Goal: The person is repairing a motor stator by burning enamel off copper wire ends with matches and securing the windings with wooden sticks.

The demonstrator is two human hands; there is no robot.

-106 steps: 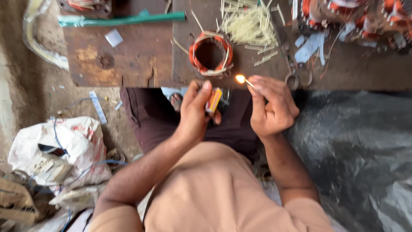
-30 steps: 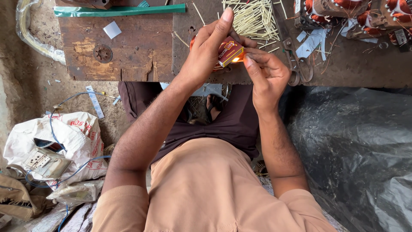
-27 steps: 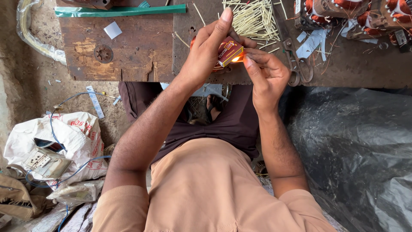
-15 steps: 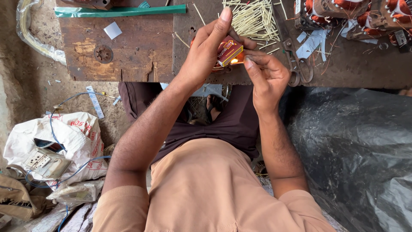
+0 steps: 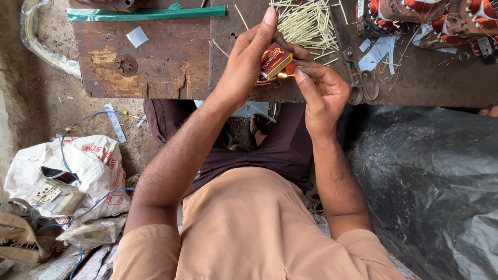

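My left hand (image 5: 248,62) holds a small red and yellow matchbox (image 5: 275,60) up over the front edge of the wooden bench (image 5: 166,57). My right hand (image 5: 322,88) pinches a match right beside the box, and a small flame (image 5: 283,75) glows at its tip between the two hands. The copper coil under my hands is almost fully hidden. Both forearms reach forward from my lap.
A pile of thin pale sticks (image 5: 306,23) lies on the bench behind the hands, with scissors (image 5: 358,83) to the right and copper-wound motor parts (image 5: 415,15) at the far right. A green strip (image 5: 145,14) lies at the back left. Black plastic sheet (image 5: 430,186) covers the right; white bags (image 5: 72,176) lie left.
Both hands have risen from my lap to the bench edge since the oldest frame. Over the last second they stay nearly still, with the flame showing beside the matchbox.
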